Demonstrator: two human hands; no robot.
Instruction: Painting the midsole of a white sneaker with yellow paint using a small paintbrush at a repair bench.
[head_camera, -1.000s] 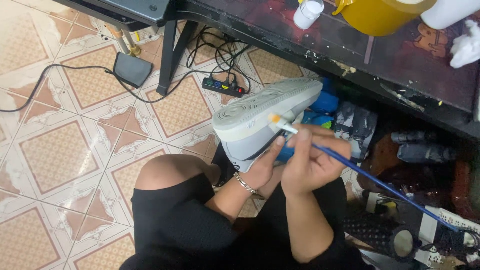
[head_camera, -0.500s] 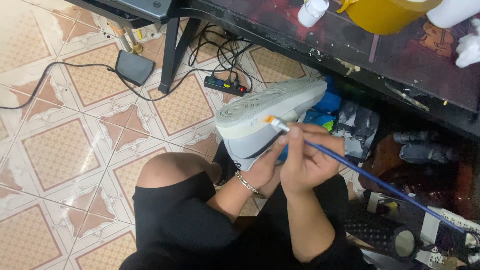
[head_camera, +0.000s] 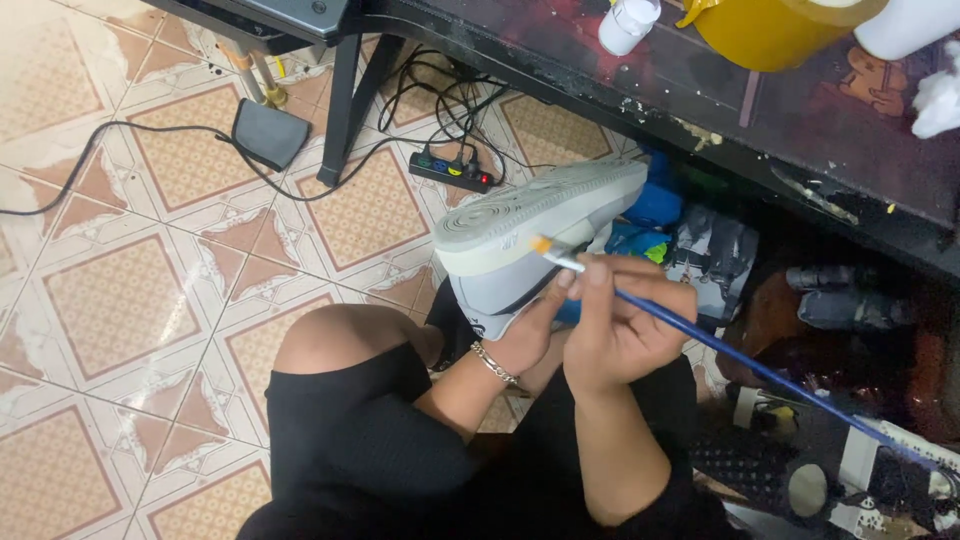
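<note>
We wear black ribbed shorts (head_camera: 360, 440) that end just above our bare knee (head_camera: 335, 335), beside the sneaker (head_camera: 530, 225). A silver chain bracelet (head_camera: 495, 363) circles our left wrist, below that sneaker. Both forearms are bare, no sleeves reaching them.

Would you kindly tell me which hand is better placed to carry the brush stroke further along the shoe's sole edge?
The right hand: it already grips the blue paintbrush, bristles at the sneaker's sole edge. The left hand is underneath, holding the shoe steady.
</note>
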